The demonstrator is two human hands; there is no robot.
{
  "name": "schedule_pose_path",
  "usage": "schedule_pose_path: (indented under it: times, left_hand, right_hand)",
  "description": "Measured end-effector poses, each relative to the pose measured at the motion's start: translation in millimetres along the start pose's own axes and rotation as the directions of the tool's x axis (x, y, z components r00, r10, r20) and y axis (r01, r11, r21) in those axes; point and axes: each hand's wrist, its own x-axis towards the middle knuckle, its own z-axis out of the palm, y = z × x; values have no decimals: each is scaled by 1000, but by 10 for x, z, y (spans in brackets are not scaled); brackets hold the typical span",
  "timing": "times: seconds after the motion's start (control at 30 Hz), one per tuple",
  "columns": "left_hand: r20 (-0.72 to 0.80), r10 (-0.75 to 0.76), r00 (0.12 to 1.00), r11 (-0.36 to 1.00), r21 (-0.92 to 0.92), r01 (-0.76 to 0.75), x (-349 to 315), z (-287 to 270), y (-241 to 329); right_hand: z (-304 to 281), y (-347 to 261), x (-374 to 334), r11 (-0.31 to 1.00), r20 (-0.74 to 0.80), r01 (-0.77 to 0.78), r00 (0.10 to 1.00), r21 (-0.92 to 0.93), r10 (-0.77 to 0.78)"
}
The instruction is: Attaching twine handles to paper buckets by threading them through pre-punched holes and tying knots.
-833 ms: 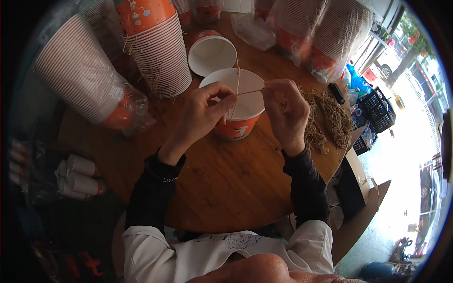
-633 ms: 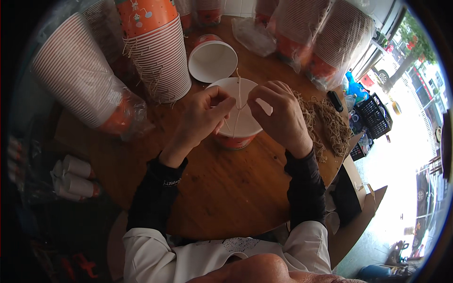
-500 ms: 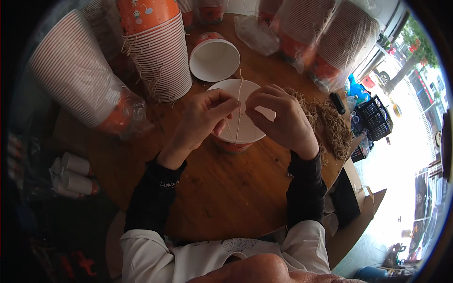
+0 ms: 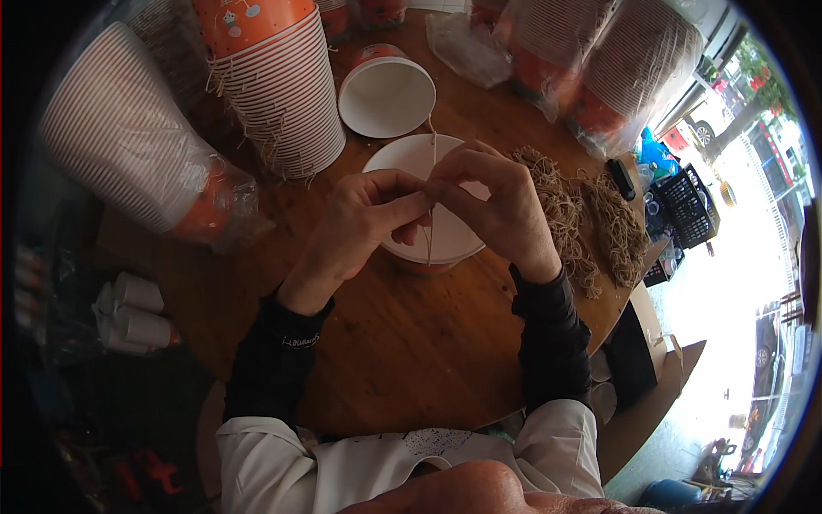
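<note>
Handling the string [image 4: 431,246] well calls for a light pinch at the very tips and an even, gentle pull on both lengths, so that the bowl [image 4: 396,157] on the surface [image 4: 377,360] is not tipped. The left fingers [image 4: 404,207] and right fingers [image 4: 481,168] are pinched narrow and meet at their tips, apparently holding the string, though their overlap hides the exact grip. The string shows beyond the fingers toward the bowl's far rim and again on their near side, with the bowl's open mouth beneath them.
</note>
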Motion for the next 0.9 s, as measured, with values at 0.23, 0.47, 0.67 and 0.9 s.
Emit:
schedule_pose_path:
  times: [0.23, 0.47, 0.67, 0.9]
  left_hand:
    - [-76, 168, 983, 985, -28, -171, 63, -9, -118]
    - [-130, 309, 942, 925, 270, -266, 60, -2, -133]
    - [-129, 573, 809, 733, 524, -435, 53, 79, -177]
    - [-164, 336, 928, 876, 417, -243, 30, 44, -115]
  right_hand:
    - [9, -56, -22, 962, 46, -196, 981, 189, 191]
    - [3, 27, -70, 975, 106, -222, 970, 23, 219]
    - [62, 43, -46, 969, 59, -243, 969, 54, 240]
    - [95, 58, -35, 963, -13, -187, 981, 192, 193]
